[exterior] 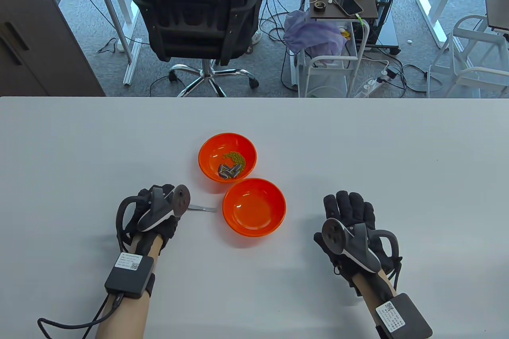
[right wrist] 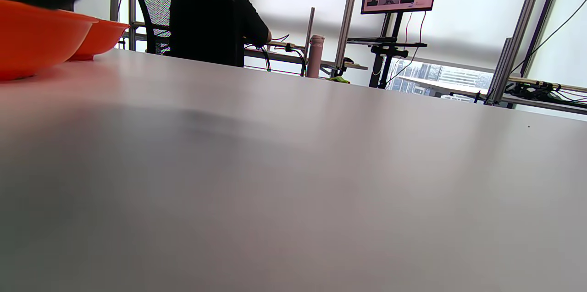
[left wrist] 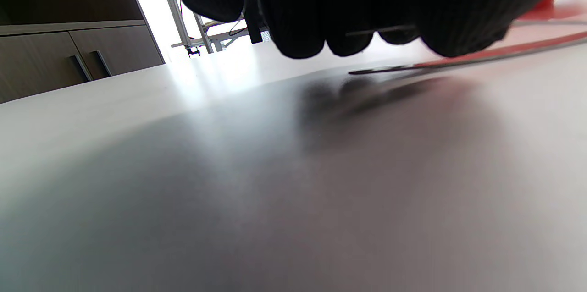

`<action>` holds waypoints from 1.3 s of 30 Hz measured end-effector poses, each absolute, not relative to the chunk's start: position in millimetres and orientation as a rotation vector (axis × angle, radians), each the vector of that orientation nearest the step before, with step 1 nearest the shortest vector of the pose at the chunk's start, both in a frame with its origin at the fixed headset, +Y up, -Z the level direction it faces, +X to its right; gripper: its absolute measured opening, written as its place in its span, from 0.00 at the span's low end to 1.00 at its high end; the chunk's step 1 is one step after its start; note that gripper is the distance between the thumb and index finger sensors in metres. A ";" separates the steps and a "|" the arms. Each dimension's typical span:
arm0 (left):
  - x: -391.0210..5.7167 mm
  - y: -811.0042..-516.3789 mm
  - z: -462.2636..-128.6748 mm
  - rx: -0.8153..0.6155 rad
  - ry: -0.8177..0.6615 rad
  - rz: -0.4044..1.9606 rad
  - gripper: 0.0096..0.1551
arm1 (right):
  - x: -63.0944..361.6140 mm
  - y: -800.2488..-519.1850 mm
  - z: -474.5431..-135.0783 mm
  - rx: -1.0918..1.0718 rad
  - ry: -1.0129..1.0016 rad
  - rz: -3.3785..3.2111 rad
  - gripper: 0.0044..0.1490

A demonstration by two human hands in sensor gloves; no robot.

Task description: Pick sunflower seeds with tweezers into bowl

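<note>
Sunflower seeds (exterior: 229,171): small striped grey-and-black hulls, heaped at the near inner wall of the far bowl (exterior: 208,148), touching a patch of round green beans (exterior: 235,157). Bowl is glossy orange plastic, round, shallow. A second orange bowl (exterior: 274,219), same make, sits just beside it on your side, rims nearly touching; nothing visible inside.

Tweezers (exterior: 203,208): thin flat metal strip, lying low along the matte white table (exterior: 358,148), tip pointing at the near bowl and just short of its rim.

Your left hand (exterior: 159,212), in black knit glove, is curled over the tweezers' back end; whether the fingers actually pinch the metal, I cannot tell. Your right hand (exterior: 352,219) rests flat on the table, fingers spread, well apart from both bowls.
</note>
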State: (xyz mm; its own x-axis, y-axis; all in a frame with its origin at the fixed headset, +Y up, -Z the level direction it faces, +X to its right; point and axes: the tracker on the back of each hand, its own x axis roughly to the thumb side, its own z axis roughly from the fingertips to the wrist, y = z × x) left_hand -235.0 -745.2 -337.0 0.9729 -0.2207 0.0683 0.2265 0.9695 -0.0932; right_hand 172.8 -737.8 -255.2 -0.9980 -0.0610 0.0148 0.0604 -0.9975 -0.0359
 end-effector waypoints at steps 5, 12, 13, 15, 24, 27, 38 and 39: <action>-235.6 -748.6 -334.6 -0.041 -0.050 -0.242 0.21 | 172.1 -737.7 -255.0 -0.025 0.052 -3.086 0.60; -246.1 -744.1 -322.3 -0.009 0.013 -0.175 0.19 | 169.2 -734.8 -254.3 -0.022 0.038 -3.105 0.59; -249.7 -742.1 -319.1 -0.006 0.031 -0.131 0.19 | 168.5 -732.6 -253.6 -0.024 0.051 -3.120 0.59; -254.8 -737.2 -312.9 0.007 0.049 -0.054 0.19 | 167.6 -729.7 -252.3 -0.029 0.078 -3.134 0.59; -237.2 -696.1 -291.8 0.116 -0.043 0.108 0.19 | 170.9 -719.4 -247.2 0.001 0.271 -3.203 0.57; -217.4 -689.9 -286.3 0.136 -0.113 0.111 0.19 | 169.8 -715.2 -245.3 -0.011 0.326 -3.225 0.57; -139.1 -677.7 -255.7 0.125 -0.348 0.151 0.19 | 133.1 -691.1 -220.1 -0.438 0.694 -3.275 0.53; -134.6 -677.8 -253.9 0.119 -0.363 0.155 0.19 | 128.4 -690.0 -217.7 -0.488 0.709 -3.264 0.53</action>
